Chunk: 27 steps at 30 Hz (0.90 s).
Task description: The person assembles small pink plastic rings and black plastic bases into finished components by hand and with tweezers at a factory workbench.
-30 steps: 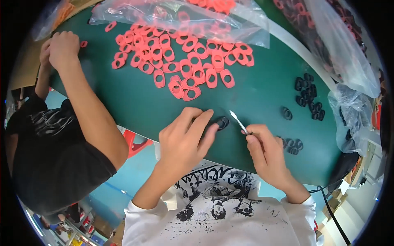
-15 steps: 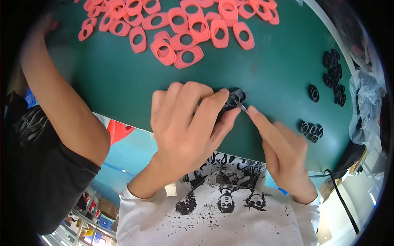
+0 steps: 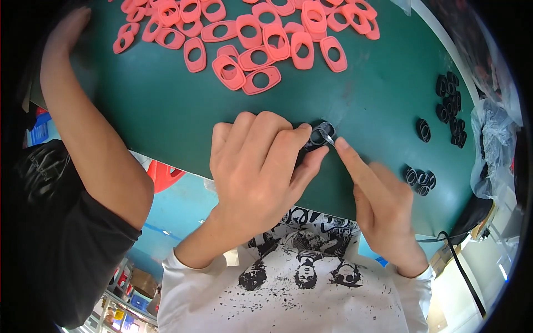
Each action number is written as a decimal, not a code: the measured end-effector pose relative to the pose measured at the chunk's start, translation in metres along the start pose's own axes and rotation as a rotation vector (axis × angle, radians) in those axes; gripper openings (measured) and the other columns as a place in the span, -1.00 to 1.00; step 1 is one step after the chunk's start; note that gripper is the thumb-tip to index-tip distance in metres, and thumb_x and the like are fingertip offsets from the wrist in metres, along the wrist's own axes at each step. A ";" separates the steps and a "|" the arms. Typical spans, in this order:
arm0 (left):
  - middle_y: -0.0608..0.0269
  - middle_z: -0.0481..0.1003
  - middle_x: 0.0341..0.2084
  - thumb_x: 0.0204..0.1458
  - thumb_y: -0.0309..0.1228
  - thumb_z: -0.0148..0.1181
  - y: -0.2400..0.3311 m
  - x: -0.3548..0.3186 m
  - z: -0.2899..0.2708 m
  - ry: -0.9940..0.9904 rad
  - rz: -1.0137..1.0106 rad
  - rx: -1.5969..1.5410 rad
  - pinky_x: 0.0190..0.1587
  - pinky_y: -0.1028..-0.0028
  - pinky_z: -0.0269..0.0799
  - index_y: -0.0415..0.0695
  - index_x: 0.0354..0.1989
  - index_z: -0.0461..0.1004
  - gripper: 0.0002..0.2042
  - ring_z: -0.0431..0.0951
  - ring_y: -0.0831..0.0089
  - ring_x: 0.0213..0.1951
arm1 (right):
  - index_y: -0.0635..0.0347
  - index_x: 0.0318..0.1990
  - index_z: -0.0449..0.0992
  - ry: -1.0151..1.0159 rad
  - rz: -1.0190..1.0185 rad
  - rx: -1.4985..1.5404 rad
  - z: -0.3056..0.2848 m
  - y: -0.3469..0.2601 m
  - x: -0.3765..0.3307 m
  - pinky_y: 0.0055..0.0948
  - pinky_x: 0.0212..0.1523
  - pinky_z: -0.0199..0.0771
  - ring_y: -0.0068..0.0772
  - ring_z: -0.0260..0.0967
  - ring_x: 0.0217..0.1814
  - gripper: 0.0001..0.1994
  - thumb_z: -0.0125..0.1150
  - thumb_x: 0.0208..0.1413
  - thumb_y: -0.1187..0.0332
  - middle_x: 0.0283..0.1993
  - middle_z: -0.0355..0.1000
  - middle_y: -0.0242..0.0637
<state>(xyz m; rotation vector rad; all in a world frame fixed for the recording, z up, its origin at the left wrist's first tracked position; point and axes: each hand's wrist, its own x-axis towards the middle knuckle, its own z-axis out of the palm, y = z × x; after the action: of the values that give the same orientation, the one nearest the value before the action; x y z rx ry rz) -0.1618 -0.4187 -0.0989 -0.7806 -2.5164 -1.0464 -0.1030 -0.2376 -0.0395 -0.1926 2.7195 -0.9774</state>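
Between the thumb and index finger of my left hand (image 3: 258, 166) is a small black oval part with a round opening (image 3: 321, 134), its open end turned toward my right. My right hand (image 3: 383, 205) grips a thin metal blade (image 3: 330, 140), the index finger stretched along it. The blade's tip touches the rim of the black part. Most of the blade's handle is hidden inside my right fingers. Both hands are just above the green table near its front edge.
Many pink oval-holed pieces (image 3: 261, 80) lie across the far side of the green table (image 3: 166, 111). Black parts (image 3: 451, 102) sit in groups at the right, near a clear plastic bag (image 3: 491, 144). A co-worker's bare arm (image 3: 94, 133) reaches over the left side.
The blade has shifted slightly along the black part's rim and changed its angle. The view has moved a little. The co-worker's hand at the left now shows more fully.
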 end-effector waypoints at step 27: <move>0.35 0.36 -0.59 -0.34 -0.44 0.51 0.002 -0.004 -0.001 0.056 -0.068 -0.067 -0.42 0.40 0.03 -0.14 -0.43 0.49 -0.70 0.31 0.39 -0.53 | 0.21 0.08 0.52 -0.174 0.042 -0.397 -0.035 -0.034 0.017 -0.44 -0.54 0.30 -0.22 0.24 -0.62 -0.43 0.09 -0.20 0.75 -0.55 0.30 -0.16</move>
<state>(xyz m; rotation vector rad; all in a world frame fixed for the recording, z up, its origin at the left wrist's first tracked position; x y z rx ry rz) -0.1580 -0.4196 -0.0991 -0.6781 -2.4880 -1.1646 -0.1276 -0.2456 0.0049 -0.2742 2.7114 -0.3795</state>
